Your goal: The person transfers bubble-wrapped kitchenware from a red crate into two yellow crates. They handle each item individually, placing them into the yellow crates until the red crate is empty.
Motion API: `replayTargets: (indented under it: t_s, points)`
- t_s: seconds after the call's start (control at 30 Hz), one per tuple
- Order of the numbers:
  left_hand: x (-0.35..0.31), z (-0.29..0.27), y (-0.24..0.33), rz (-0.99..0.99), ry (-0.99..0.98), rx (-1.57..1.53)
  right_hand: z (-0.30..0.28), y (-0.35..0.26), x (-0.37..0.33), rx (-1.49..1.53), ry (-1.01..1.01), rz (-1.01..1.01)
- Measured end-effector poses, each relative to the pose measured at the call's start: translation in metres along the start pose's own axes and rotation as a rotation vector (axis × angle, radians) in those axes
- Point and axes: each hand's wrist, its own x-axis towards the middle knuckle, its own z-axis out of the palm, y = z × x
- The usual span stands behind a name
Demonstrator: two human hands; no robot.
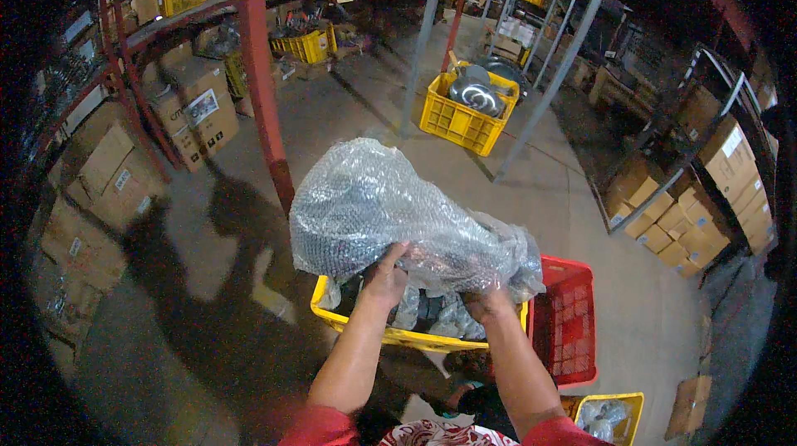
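Observation:
A large bundle in clear bubble wrap [374,205] is held up in front of me, broad and rounded at its left end and narrowing to the right. The wrap hides what is inside. My left hand [387,280] grips its underside near the middle, with the thumb pressed on the near face. At the narrower end, my right hand [491,305] is closed around the wrap, its fingertips partly hidden. Beneath the bundle stands a yellow crate [398,340] filled with more wrapped items [452,319].
Against the yellow crate's right side is a red crate [573,321]. A smaller yellow crate [633,421] with wrapped things sits at lower right. Farther off, another yellow crate [461,122] holds pans. A red post [264,73], grey rack legs [556,60] and cardboard boxes [195,110] stand around.

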Motion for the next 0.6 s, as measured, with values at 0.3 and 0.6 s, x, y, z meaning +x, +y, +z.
replayTargets:
  t_s: [0.3,0.6]
  points:
    - [-0.003,-0.006,0.041,-0.242,-0.078,-0.072,0.022,0.01,0.001,-1.598,-0.222,-0.559]
    - [-0.004,-0.013,0.1,-0.054,-0.161,0.089,0.035,0.002,-0.017,-1.647,-0.039,-0.526]
